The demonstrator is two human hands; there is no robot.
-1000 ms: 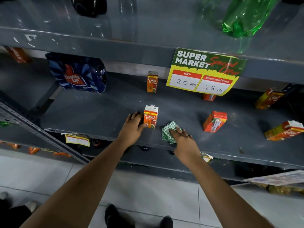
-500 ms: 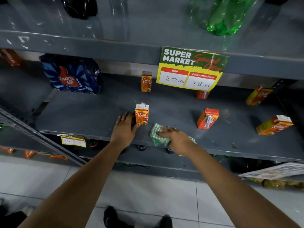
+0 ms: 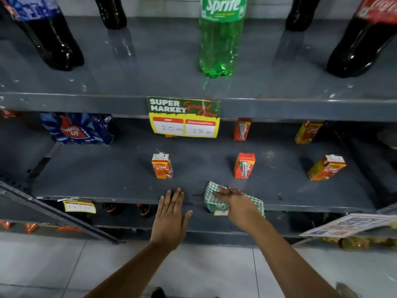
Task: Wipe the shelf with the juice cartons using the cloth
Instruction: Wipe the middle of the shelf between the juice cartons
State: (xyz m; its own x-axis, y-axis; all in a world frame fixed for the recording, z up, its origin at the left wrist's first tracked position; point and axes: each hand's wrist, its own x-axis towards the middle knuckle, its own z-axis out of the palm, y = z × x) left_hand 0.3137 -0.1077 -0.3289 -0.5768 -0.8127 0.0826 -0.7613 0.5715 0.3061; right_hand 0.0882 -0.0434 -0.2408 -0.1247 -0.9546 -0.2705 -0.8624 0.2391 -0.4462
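Observation:
The grey metal shelf (image 3: 107,175) holds several small orange and red juice cartons. One carton (image 3: 162,166) stands upright near the front centre, another (image 3: 244,165) to its right, a third (image 3: 326,167) tilted further right. My right hand (image 3: 237,203) presses flat on a green-and-white checked cloth (image 3: 212,200) at the shelf's front edge. My left hand (image 3: 171,216) lies flat with fingers spread on the shelf's front lip, below the centre carton and apart from it, holding nothing.
Two more cartons (image 3: 242,129) (image 3: 307,132) stand at the shelf's back. A blue Thums Up pack (image 3: 78,129) sits back left. A price sign (image 3: 184,117) hangs from the upper shelf, which carries a Sprite bottle (image 3: 221,37) and dark cola bottles. Tiled floor lies below.
My left hand has let go of the centre carton and drawn back to the shelf's front lip. My right hand has slid the cloth rightward along the front edge. The camera has tilted upward.

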